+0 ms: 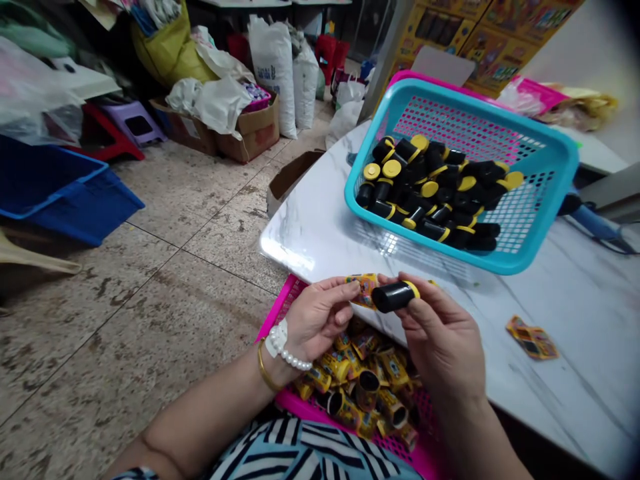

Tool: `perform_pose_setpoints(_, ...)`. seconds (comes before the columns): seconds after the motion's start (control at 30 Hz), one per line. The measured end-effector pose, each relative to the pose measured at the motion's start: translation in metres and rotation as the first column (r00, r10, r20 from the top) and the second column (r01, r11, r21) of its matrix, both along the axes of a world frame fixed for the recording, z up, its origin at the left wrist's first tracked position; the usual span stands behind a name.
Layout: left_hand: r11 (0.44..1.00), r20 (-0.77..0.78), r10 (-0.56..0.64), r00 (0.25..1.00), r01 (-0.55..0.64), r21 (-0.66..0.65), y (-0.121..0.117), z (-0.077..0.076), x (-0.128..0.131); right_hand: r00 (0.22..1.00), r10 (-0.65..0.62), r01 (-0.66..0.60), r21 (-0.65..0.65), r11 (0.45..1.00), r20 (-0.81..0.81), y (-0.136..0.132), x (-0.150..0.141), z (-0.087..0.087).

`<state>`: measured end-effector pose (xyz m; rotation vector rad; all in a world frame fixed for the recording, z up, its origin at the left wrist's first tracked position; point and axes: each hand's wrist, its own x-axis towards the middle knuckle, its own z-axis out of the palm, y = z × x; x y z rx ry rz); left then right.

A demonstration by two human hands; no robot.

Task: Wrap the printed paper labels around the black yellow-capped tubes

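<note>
My left hand (324, 313) pinches a yellow printed wrapper (364, 289) between thumb and fingers. In my right hand (443, 333) is a small black cylinder with a yellow cap (394, 296), lying on its side with its black end toward the wrapper. The two items are very close; whether they touch I cannot tell. Beneath both hands, a pink basket (286, 301) holds many yellow printed pieces (367, 387), some with black cylinders showing inside. A turquoise basket (543, 220) on the table carries several black cylinders with yellow caps (435, 180).
The white marbled table (310, 227) has a flat yellow wrapper (533, 339) on its right part. Printed boxes (450, 40) are stacked behind. On the floor at left stand a blue bin (65, 193), a purple stool (133, 120), cardboard boxes (255, 130) and white sacks (273, 73).
</note>
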<state>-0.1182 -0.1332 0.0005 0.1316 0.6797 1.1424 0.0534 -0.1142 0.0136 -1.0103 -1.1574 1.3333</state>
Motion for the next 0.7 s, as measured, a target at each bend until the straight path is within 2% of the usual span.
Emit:
perform_pose_setpoints(0.07, 1.000, 0.026, 0.003, 1.000, -0.004, 0.016, 0.000, 0.001, 0.000, 0.998, -0.066, 0.066, 0.004, 0.998, 0.009, -0.003, -0.002, -0.002)
perform_pose_setpoints(0.13, 1.000, 0.020, 0.006, 1.000, -0.007, 0.020, 0.000, 0.001, 0.001, 0.991, -0.111, 0.106, 0.065, 0.992, 0.073, -0.006, -0.003, -0.003)
perform_pose_setpoints(0.23, 1.000, 0.002, 0.005, 1.000, -0.005, 0.018, 0.000, -0.001, 0.002, 0.975, -0.110, 0.063, 0.233, 0.971, 0.192, -0.013, -0.003, -0.003)
perform_pose_setpoints(0.3, 1.000, -0.003, 0.012, 1.000, -0.011, 0.024, 0.001, -0.003, 0.004, 0.954, -0.161, 0.058, 0.372, 0.926, 0.252, -0.016, -0.004, -0.004)
perform_pose_setpoints(0.4, 0.999, -0.044, 0.007, 0.999, -0.005, 0.044, 0.001, -0.006, 0.006, 0.892, -0.335, 0.130, 0.539, 0.832, 0.303, -0.014, -0.005, -0.008)
perform_pose_setpoints(0.47, 0.999, -0.089, -0.011, 0.996, 0.016, 0.046, 0.001, -0.007, 0.007, 0.874, -0.367, 0.153, 0.537, 0.829, 0.318, -0.011, -0.005, -0.010)
perform_pose_setpoints(0.57, 0.999, -0.133, -0.030, 0.991, 0.035, 0.036, 0.000, -0.007, 0.006, 0.899, -0.308, 0.142, 0.457, 0.878, 0.312, -0.009, -0.006, -0.013)
perform_pose_setpoints(0.7, 0.999, -0.133, -0.004, 0.991, 0.009, 0.036, -0.001, -0.005, 0.005, 0.908, -0.256, 0.109, 0.401, 0.910, 0.332, -0.017, -0.003, -0.015)
